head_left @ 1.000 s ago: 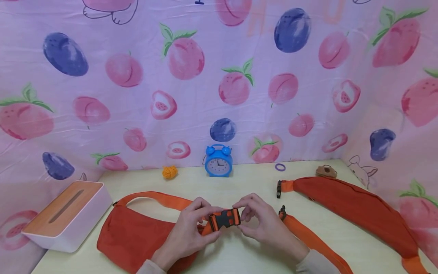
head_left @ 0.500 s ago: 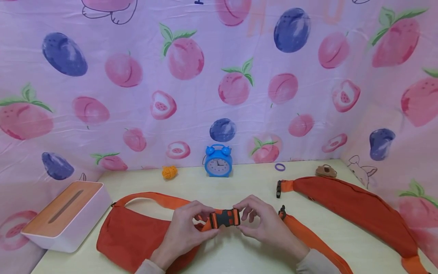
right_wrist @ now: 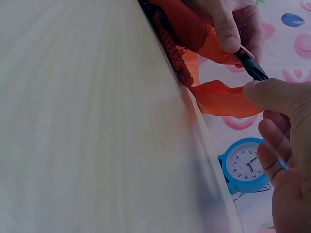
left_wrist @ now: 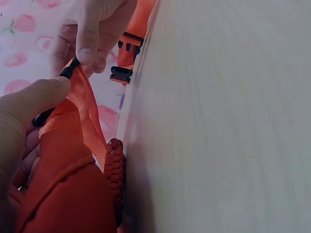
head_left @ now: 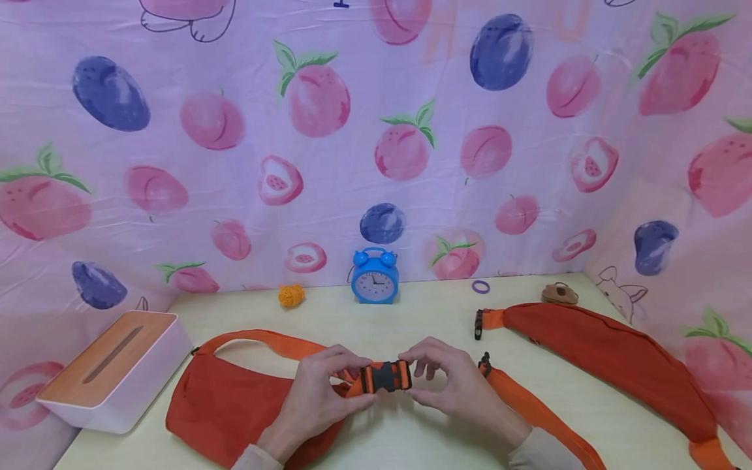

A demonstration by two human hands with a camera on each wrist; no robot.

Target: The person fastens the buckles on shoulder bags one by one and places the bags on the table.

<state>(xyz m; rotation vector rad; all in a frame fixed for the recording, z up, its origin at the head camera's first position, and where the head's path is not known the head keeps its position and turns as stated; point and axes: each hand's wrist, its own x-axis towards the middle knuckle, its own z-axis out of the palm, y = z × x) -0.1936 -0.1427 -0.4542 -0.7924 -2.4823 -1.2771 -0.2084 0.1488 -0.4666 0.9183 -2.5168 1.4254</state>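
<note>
A black side-release buckle (head_left: 386, 376), its two halves joined, is held above the table in front of me on orange webbing. My left hand (head_left: 320, 391) pinches its left end, thumb below and index finger above. At its right end, my right hand (head_left: 455, 382) grips the edge between thumb and index finger, the other fingers curled behind. The webbing belongs to a rust-red waist bag (head_left: 235, 408), lying under and left of my left hand. In the left wrist view, the bag's red fabric (left_wrist: 68, 189) and a braided red cord (left_wrist: 114, 170) hang near that hand.
A second rust-red waist bag (head_left: 605, 359) lies at the right, its buckle halves apart, one strap (head_left: 534, 408) beside my right forearm. A tissue box (head_left: 117, 372) stands left. Along the back are an orange trinket (head_left: 290, 296), blue alarm clock (head_left: 375, 281), purple ring (head_left: 480, 286) and brown item (head_left: 559, 294).
My left fingers have slid slightly left off the buckle's middle to its left end. The right hand has barely moved, and the buckle stays joined.
</note>
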